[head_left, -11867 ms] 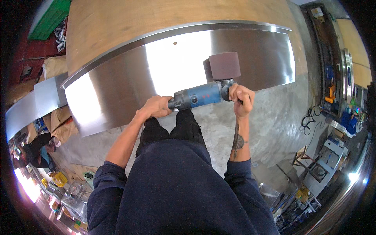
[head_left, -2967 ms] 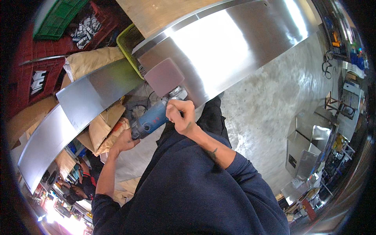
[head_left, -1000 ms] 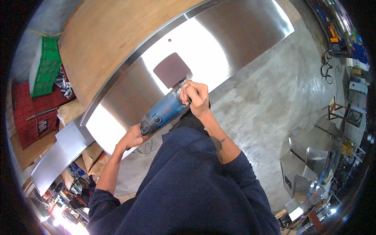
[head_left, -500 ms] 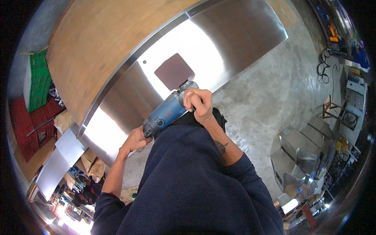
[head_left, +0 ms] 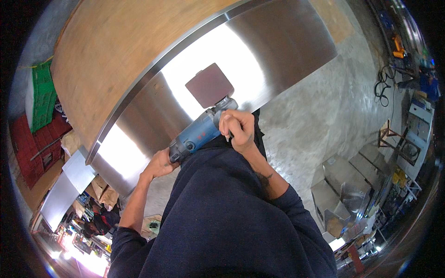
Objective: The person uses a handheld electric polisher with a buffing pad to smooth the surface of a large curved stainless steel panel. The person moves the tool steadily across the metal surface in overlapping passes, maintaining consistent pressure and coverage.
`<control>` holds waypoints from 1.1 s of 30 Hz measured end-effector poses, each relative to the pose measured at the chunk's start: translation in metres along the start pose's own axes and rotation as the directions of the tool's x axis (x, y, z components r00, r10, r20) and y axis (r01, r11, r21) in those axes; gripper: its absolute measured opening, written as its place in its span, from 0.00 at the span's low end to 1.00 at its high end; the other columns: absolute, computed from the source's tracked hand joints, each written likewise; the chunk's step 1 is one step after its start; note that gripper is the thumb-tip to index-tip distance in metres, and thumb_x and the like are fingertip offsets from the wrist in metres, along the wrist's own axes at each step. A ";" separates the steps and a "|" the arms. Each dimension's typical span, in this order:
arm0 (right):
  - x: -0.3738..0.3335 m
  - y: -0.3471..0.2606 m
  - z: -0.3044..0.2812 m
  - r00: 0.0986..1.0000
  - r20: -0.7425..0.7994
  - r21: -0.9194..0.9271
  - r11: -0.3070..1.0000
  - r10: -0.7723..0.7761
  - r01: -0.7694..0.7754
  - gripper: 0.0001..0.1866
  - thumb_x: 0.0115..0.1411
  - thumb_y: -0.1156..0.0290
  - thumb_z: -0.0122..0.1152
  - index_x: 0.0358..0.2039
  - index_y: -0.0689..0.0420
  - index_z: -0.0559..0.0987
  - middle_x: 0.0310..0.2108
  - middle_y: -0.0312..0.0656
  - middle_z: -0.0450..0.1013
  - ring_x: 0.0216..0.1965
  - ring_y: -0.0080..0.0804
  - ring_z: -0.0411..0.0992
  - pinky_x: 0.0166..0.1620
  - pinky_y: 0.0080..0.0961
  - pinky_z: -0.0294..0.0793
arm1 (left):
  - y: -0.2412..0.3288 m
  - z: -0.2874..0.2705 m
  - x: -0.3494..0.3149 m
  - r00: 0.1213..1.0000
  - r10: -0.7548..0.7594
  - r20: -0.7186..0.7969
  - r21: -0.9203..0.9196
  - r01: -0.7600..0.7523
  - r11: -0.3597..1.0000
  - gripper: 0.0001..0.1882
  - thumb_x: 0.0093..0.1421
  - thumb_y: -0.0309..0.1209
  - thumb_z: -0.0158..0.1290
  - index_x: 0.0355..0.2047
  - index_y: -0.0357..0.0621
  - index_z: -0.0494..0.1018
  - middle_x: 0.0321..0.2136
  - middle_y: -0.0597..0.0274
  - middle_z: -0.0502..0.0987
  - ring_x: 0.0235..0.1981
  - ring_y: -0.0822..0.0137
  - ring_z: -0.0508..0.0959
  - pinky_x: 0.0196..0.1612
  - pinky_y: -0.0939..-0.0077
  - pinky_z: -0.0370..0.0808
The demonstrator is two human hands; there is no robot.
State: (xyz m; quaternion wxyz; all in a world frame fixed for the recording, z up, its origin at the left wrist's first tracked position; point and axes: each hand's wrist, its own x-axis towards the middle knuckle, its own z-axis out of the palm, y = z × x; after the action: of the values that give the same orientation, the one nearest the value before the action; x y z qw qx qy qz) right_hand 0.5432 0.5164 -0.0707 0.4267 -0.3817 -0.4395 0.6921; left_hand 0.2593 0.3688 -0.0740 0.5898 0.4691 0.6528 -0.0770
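Note:
A blue power sander point(head_left: 199, 130) with a grey head lies slantwise between my hands. At its far end is a brown abrasive drum or sleeve point(head_left: 210, 86), over the shiny metal sheet point(head_left: 287, 34); whether it touches the sheet I cannot tell. My left hand point(head_left: 160, 163) is closed around the sander's rear end. Up by the head, my right hand point(head_left: 237, 129) is wrapped around what appears to be a dark side handle, mostly hidden by the fingers.
A wooden board point(head_left: 116, 51) lies beyond the sheet's raised far edge. Folded metal boxes point(head_left: 347, 178) stand on the concrete floor point(head_left: 296, 125) at right, with a black cable point(head_left: 384, 85) farther back. Green point(head_left: 42, 95) and red crates point(head_left: 41, 146) are at far left.
The sander and both hands have shifted slightly to the right relative to the metal sheet. My grip on it is the same, and the view has tilted a little.

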 end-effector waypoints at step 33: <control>0.081 -0.081 -0.165 0.997 -0.046 -0.034 0.998 0.058 -0.060 0.21 0.66 0.75 0.45 0.14 0.61 0.67 0.14 0.39 0.65 0.19 0.24 0.63 0.26 0.26 0.63 | 0.169 0.001 0.099 0.999 -0.019 0.027 -0.011 0.020 1.000 0.22 0.47 0.31 0.64 0.41 0.31 0.75 0.35 0.34 0.82 0.42 0.38 0.84 0.48 0.52 0.77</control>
State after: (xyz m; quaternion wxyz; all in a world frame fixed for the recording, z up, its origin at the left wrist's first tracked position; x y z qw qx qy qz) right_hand 0.6853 0.6579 -0.0608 0.4090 -0.4174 -0.4305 0.6878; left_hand 0.3923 0.5125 -0.0806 0.6002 0.4584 0.6499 -0.0853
